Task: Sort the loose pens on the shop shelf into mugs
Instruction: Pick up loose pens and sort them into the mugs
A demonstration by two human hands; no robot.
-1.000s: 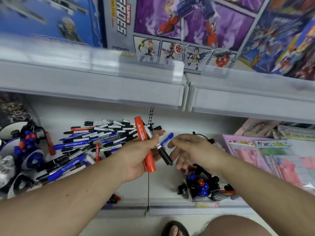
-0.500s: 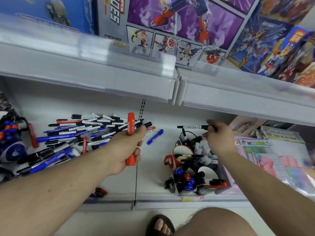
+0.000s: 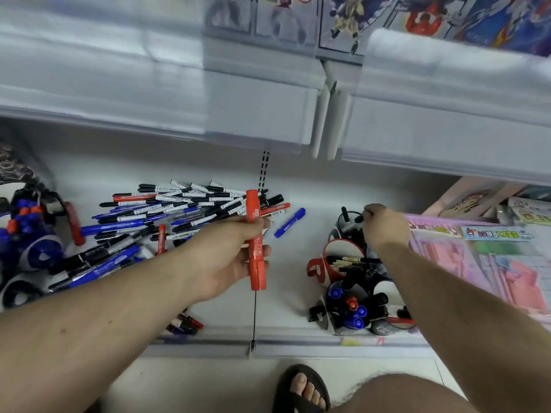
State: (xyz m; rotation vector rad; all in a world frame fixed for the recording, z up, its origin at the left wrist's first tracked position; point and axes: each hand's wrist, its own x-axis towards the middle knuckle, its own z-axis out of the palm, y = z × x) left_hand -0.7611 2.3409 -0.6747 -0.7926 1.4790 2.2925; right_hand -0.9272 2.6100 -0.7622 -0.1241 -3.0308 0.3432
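Observation:
A heap of loose black, blue and red pens [image 3: 167,213] lies on the white shelf [image 3: 292,317]. My left hand [image 3: 229,257] grips a thick red marker [image 3: 255,242] upright above the shelf, right of the heap. My right hand [image 3: 384,225] pinches the top of a black and white pen [image 3: 356,220] at the back mug [image 3: 343,228], which holds another black pen. A red and white mug [image 3: 331,263] with dark pens stands in front of it. Nearer the shelf edge a mug [image 3: 347,311] holds blue and red markers. One blue marker [image 3: 289,222] lies alone between the heap and the mugs.
Mugs with blue and red markers [image 3: 26,231] stand at the far left. Pink packaged items [image 3: 489,263] fill the shelf on the right. An upper shelf [image 3: 268,114] overhangs the working space. A few pens [image 3: 186,321] lie at the front lip. My sandalled foot [image 3: 301,389] is below.
My right hand has carried the black and white pen from my left hand to the back mug and lowered it there. My left hand keeps the red marker.

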